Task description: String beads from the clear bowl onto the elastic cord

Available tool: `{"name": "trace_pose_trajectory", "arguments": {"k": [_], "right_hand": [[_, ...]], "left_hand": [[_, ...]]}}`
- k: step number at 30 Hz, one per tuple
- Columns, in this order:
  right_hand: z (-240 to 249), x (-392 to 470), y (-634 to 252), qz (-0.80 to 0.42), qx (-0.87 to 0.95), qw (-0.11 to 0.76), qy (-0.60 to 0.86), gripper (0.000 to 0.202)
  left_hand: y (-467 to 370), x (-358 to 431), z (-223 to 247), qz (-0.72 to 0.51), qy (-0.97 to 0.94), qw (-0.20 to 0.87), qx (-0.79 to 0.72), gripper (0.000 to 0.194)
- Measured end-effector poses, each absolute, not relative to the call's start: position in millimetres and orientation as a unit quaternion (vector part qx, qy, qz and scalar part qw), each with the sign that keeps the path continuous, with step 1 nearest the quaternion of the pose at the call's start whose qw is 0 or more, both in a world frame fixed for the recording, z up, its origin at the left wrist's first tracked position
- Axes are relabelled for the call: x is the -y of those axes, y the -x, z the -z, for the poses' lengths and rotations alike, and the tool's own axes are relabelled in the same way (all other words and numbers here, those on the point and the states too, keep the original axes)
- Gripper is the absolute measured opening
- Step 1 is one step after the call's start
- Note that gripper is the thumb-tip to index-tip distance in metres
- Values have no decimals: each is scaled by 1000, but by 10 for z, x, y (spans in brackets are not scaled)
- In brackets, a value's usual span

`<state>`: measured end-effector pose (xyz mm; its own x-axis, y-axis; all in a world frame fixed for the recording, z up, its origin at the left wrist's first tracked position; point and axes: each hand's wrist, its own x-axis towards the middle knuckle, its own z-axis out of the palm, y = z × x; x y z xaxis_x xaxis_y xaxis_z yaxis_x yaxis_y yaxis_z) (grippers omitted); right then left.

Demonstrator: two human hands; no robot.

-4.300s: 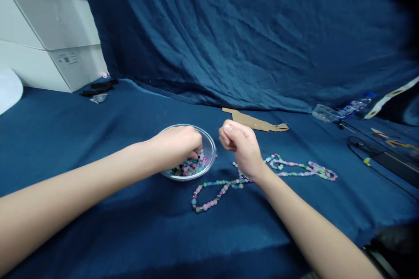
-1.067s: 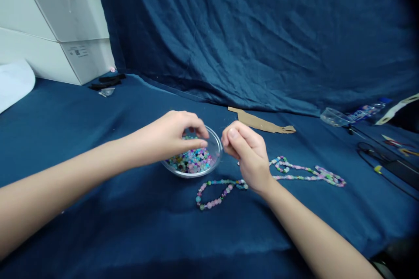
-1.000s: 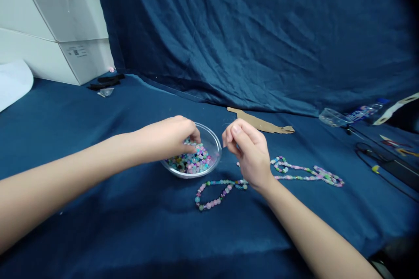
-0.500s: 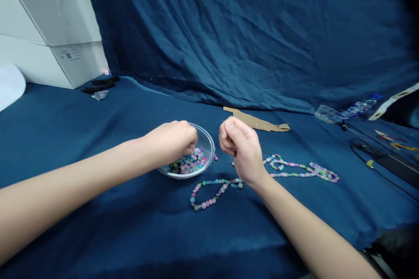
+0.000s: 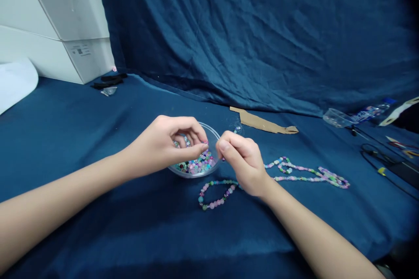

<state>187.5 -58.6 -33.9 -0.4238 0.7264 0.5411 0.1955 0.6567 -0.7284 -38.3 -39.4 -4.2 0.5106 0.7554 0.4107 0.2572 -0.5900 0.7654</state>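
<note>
My left hand (image 5: 166, 141) hovers over the near left of a clear plastic bowl (image 5: 214, 130), thumb and forefinger pinched on a small pink bead (image 5: 205, 142). Loose pastel beads (image 5: 196, 165) lie in the bowl, partly hidden by that hand. Just right of the rim, my right hand (image 5: 244, 159) is closed, its thumb pressed on the curled forefinger. Thin clear string (image 5: 240, 124) loops out behind it, a few beads on it; the fingers cover the part they grip. Below the right hand rests a looped strand of beads (image 5: 214, 204).
A longer bead strand (image 5: 307, 178) runs right across the blue cloth (image 5: 131, 231). Behind lie a torn cardboard strip (image 5: 265, 124), a clear cup (image 5: 337, 118) and a bottle (image 5: 373, 111). Black cables (image 5: 376, 157) are at right, white boxes (image 5: 88, 59) at back left.
My left hand has risen out of the beads with a pink bead between its fingertips and turned toward my right hand. The two hands are closer together. The view has shifted slightly left.
</note>
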Motion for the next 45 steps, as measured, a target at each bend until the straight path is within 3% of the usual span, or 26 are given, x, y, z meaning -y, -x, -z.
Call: {"name": "trace_pose_trajectory", "arguments": {"k": [10, 30, 45], "right_hand": [[360, 625, -1830, -272, 812, 433, 281, 30], [339, 638, -1804, -259, 816, 399, 327, 37], [311, 647, -1817, -287, 821, 392, 300, 40]], "left_hand": [[400, 340, 167, -431, -844, 205, -245, 3], [411, 338, 176, -439, -858, 162, -214, 5], [436, 366, 84, -324, -877, 246, -257, 13]]}}
